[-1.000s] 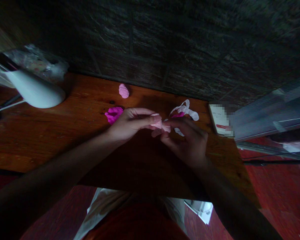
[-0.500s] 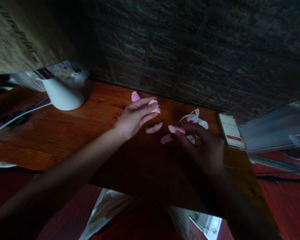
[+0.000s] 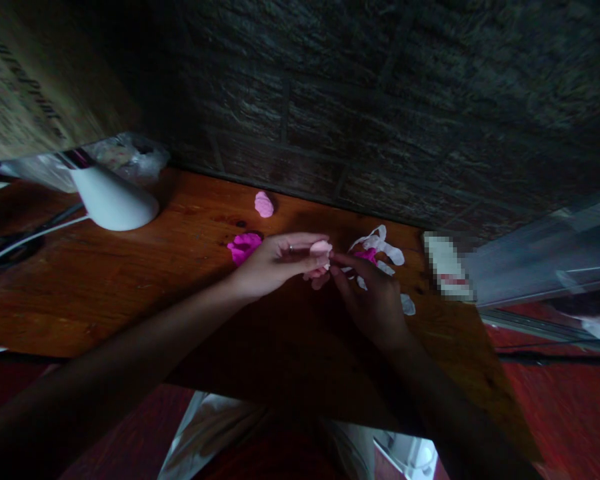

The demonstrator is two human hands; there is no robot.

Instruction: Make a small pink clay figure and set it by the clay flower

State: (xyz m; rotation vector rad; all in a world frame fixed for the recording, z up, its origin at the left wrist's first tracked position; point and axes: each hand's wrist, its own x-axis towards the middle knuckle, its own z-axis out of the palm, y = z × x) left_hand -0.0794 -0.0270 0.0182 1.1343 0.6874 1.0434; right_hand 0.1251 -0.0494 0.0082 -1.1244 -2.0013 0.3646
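My left hand [image 3: 270, 267] is closed around a small bundle of pale pink petals [image 3: 321, 247], held over the middle of the table. The fingertips of my right hand [image 3: 377, 303] pinch at the bundle's right edge, and what lies between them is mostly covered. Just left of my left hand lies a bright magenta petal piece [image 3: 243, 247], partly behind the wrist. A ridged light pink piece [image 3: 263, 205] rests farther back. Beyond my right hand are thin white scraps [image 3: 393, 254] with a magenta bit [image 3: 367, 255] among them. One whitish scrap [image 3: 408, 304] sits apart, to the right.
A white cone-shaped stand [image 3: 117, 200] with a cable is on the wooden table [image 3: 145, 280] at left, below a printed brown paper sheet [image 3: 35, 80]. Clear plastic wrap [image 3: 140, 157] lies behind it. A phone [image 3: 447, 267], blurred, is at right. A dark brick wall [image 3: 310, 100] backs the table.
My right hand has brought its pale pink petal leftward to the bundle in my left hand. My left hand has come slightly down and right. The magenta piece beside it is now uncovered.
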